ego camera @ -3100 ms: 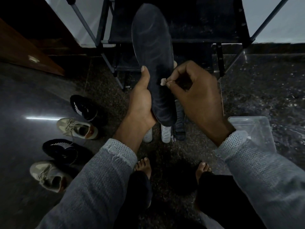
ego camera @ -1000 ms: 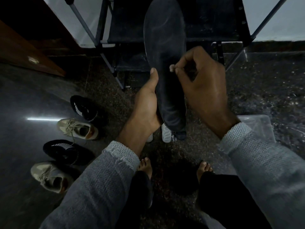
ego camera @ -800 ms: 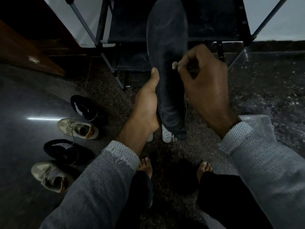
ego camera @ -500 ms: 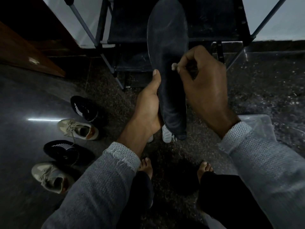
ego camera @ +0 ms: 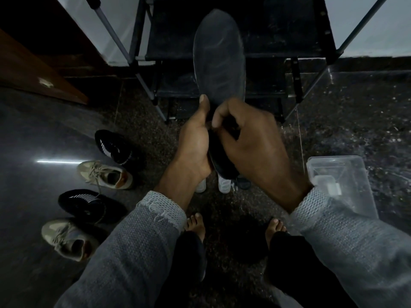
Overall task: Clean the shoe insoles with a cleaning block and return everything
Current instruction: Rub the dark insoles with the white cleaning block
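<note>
Dark insole (ego camera: 219, 63) standing nearly upright, long axis running top to bottom, rounded toe end pointing up before the black shoe rack (ego camera: 278, 30); no legible writing is showing on it. The left hand (ego camera: 195, 141) is gripping its lower left edge, thumb lying along the face. The right hand (ego camera: 251, 141) is curling closed over the heel half; the cleaning block is hidden. Four shoes are lying on the floor (ego camera: 44, 134) at left, a clear plastic box (ego camera: 342, 185) at right.

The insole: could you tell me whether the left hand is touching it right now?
Touching. The head view shows the left hand gripping the insole by its lower edge, thumb pressed flat on its face, holding it upright.
</note>
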